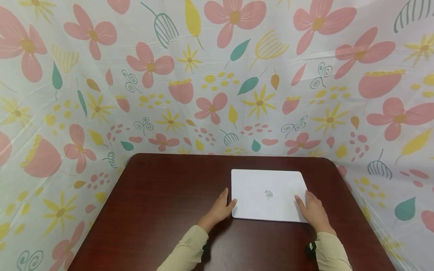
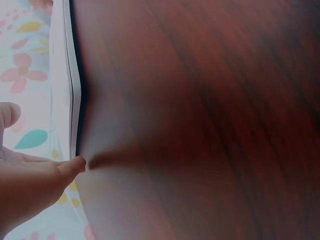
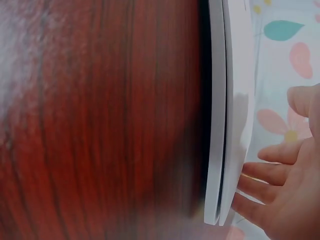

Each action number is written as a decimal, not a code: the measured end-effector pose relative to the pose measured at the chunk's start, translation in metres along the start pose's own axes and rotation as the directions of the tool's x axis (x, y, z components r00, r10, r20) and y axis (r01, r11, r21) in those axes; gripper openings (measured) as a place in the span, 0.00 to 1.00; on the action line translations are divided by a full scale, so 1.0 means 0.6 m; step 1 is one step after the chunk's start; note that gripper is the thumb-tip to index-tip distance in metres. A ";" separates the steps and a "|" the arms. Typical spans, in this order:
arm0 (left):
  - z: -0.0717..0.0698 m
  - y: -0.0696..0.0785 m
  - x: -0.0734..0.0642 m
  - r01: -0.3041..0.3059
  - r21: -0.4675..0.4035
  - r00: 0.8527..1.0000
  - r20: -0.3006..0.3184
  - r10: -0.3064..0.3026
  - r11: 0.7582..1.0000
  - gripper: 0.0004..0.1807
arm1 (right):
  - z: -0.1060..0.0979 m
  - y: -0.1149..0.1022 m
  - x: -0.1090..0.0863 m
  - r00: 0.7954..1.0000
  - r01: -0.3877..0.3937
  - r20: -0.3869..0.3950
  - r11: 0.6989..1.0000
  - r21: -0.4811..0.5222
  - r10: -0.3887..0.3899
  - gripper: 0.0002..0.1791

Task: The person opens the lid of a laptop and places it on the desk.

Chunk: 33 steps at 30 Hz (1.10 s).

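left hand (image 1: 218, 210): grip wide, beside laptop (image 1: 257, 199) | right hand (image 1: 316, 212): grip wide, at laptop edge

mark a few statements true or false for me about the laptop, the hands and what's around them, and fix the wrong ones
1. The laptop is closed. True.
2. The laptop is black. False: it is white.
3. The left hand is at the laptop's left end and the right hand at its right end. True.
4. Both hands wear gloves. False: both are bare.
5. The table is reddish brown. True.
6. The cloth behind the table is plain. False: it is printed with flowers and leaves.
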<state>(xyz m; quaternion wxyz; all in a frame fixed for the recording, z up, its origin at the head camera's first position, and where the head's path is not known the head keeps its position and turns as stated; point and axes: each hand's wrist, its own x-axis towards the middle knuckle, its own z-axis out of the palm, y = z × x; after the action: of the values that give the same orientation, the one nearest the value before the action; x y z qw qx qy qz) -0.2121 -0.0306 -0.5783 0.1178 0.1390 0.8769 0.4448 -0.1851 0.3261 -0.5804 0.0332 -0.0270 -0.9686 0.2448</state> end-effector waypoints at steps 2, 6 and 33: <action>0.005 0.001 0.000 0.021 -0.002 1.000 0.021 -0.021 1.000 0.41 | 0.000 0.001 0.001 1.000 -0.010 0.017 1.000 0.020 0.010 0.43; 0.012 0.003 0.000 0.036 0.000 0.999 0.040 -0.036 0.999 0.42 | 0.001 0.002 0.000 0.999 -0.030 0.038 0.998 0.050 0.028 0.43; 0.016 0.005 -0.006 0.034 -0.065 0.999 0.002 -0.034 0.997 0.39 | -0.002 -0.012 0.005 0.991 -0.112 0.086 0.985 0.132 0.101 0.44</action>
<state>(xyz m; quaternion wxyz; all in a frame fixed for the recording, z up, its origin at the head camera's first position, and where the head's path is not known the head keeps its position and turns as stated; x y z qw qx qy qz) -0.2053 -0.0229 -0.5815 0.1301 0.1206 0.8642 0.4708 -0.1882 0.3203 -0.5760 -0.0166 -0.0665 -0.9473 0.3129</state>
